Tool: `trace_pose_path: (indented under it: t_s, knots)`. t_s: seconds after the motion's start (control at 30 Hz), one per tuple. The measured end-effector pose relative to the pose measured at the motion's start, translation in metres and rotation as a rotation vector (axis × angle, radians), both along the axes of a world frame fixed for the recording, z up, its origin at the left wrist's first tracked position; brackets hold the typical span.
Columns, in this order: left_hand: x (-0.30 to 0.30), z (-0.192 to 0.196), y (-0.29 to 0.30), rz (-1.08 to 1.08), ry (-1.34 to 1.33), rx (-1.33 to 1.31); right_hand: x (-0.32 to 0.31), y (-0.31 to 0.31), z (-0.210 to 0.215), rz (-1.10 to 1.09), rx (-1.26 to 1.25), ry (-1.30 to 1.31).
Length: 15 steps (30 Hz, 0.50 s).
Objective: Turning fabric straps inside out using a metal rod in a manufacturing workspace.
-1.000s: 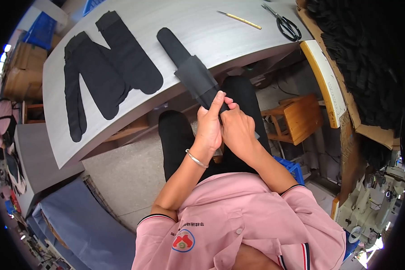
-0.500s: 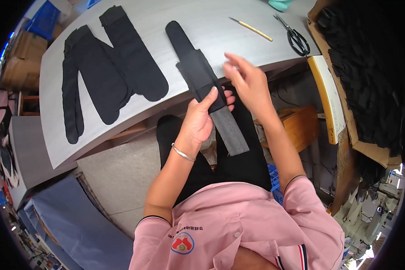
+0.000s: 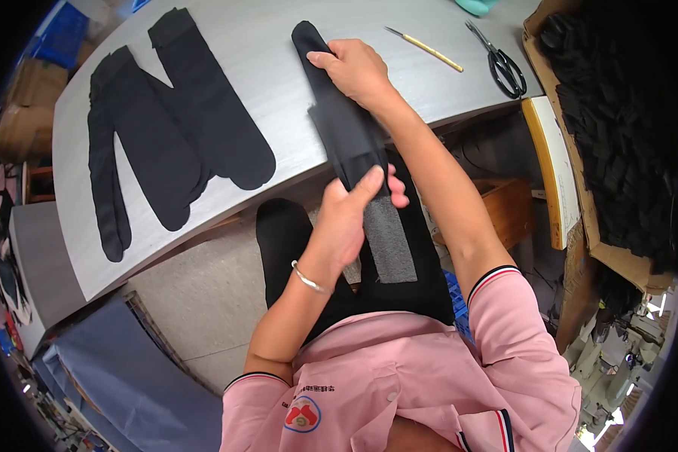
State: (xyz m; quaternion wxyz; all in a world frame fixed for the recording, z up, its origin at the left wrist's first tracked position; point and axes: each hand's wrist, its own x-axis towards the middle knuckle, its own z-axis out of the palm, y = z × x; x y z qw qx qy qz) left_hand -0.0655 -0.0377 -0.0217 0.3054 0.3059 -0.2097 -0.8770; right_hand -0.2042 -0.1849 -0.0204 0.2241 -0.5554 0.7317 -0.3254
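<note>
A long black fabric strap [image 3: 344, 134], slightly blurred, stretches from the table's edge toward my lap. Low on it, my left hand [image 3: 344, 220] is closed, with the thumb on top and the fingers wrapped beneath. Near the rounded far end, my right hand [image 3: 356, 73] grips the strap between thumb and fingers. Below my left hand, a grey fuzzy section [image 3: 389, 245] of the strap hangs over my black trousers. Several similar black fabric pieces [image 3: 211, 102] lie flat on the table to the left, partly overlapping.
On the grey-white table [image 3: 256, 60] are a thin yellow-handled pointed tool [image 3: 427, 50] and black-handled scissors [image 3: 506, 71]. A cardboard box [image 3: 625, 264] full of black pieces stands at the right. Blue-grey cloth [image 3: 132, 369] covers something at the lower left.
My right hand has moved up and left from beside the strap and now grips its far end. The strap has turned more upright, and my left hand keeps its hold.
</note>
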Motion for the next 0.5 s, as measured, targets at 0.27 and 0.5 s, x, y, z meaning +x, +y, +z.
trace_pose_path:
  t_s: [0.27, 0.5]
  knots:
    - [0.007, -0.002, 0.023, -0.017, 0.048, 0.056, -0.001, 0.0, -0.007, -0.035, -0.03, 0.078]
    - [0.006, -0.005, 0.023, 0.014, 0.077, 0.043, 0.008, 0.005, -0.009, -0.043, -0.109, 0.202]
